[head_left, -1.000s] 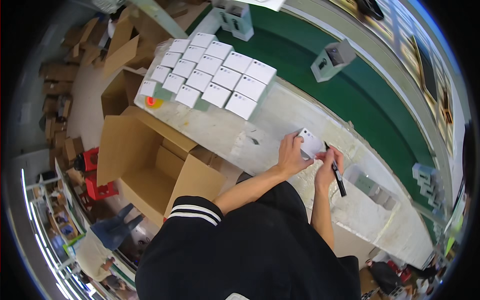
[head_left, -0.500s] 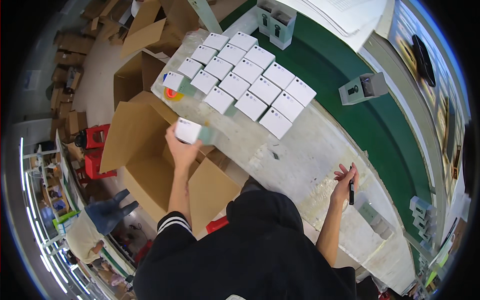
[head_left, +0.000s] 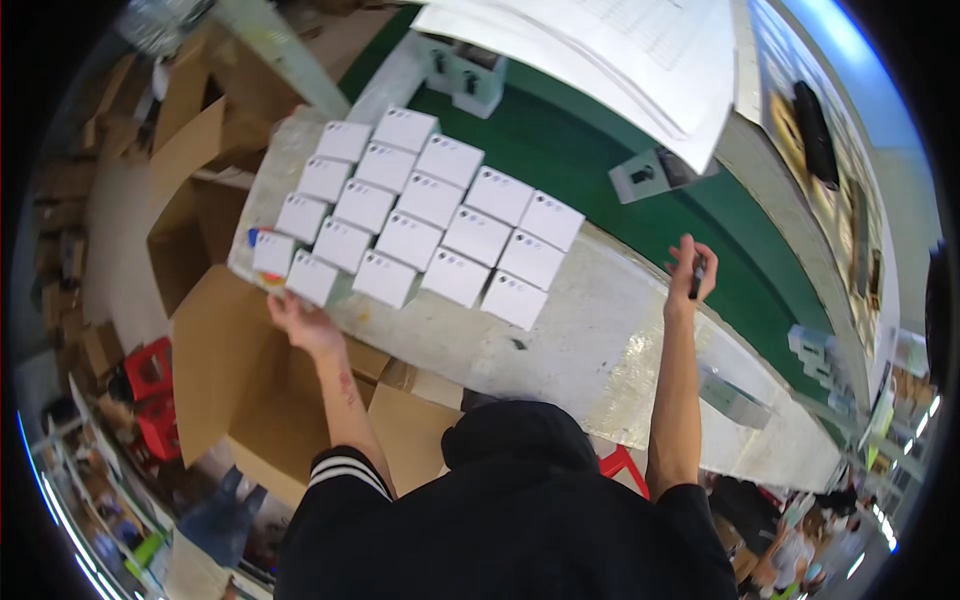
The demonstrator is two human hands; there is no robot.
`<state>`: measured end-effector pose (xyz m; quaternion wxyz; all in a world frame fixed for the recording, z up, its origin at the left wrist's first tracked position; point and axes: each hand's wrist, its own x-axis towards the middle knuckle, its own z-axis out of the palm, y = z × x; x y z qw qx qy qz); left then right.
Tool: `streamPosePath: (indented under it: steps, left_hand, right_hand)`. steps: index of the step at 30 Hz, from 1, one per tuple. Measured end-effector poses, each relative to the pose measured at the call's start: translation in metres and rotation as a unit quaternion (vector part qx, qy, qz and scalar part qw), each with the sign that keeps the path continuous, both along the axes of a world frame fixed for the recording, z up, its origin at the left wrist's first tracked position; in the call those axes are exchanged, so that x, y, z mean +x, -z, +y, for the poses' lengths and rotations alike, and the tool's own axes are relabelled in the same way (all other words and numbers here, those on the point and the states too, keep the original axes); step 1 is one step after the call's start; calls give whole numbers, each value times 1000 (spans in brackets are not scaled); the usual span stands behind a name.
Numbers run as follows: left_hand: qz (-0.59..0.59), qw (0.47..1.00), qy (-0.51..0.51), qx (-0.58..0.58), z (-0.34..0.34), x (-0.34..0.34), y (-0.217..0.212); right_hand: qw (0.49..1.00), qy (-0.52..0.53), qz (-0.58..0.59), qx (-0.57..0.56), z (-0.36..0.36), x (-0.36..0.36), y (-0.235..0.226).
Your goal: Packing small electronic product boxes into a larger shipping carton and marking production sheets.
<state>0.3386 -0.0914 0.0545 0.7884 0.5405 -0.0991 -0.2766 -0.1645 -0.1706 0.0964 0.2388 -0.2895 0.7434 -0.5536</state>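
My left hand [head_left: 308, 326] is at the near edge of the worktable, fingers apart, with its fingertips beside or lightly touching the near end of a small white-topped box [head_left: 311, 277]. That box ends one of the slanting rows of matching boxes [head_left: 408, 238], which stand close together with pale green sides showing. Over the table's far edge, my right hand [head_left: 690, 270] is closed round a black pen [head_left: 697, 277], held upright in the fist. Part of the pen is hidden by the fingers.
A large open cardboard carton [head_left: 215, 370] stands by the table's near left edge. Beyond the worktable [head_left: 590, 340] runs a green surface [head_left: 560, 160] with several boxes on it. A pale green box [head_left: 735, 398] lies at the right. White paper sheets [head_left: 600, 50] hang over the far side.
My left hand has carried a white box left and forward from over the carton to the row's end and loosened its hold. My right hand, still with the pen, has moved forward. The view has shifted.
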Motion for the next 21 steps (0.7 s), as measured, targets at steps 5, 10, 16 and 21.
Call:
streamPosePath:
  steps: [5, 10, 16, 21]
  left_hand:
    - [152, 986, 56, 22, -25, 58, 13]
    - [63, 996, 14, 61, -59, 67, 29]
    - [92, 995, 0, 47, -56, 77, 45]
    - [-47, 996, 77, 23, -45, 73, 65]
  right_hand:
    - [996, 51, -77, 8, -59, -10, -11]
    - [987, 10, -119, 105, -96, -15, -15]
    - [988, -72, -89, 107, -104, -1, -4]
    - [978, -140, -68, 135, -55, 12, -35]
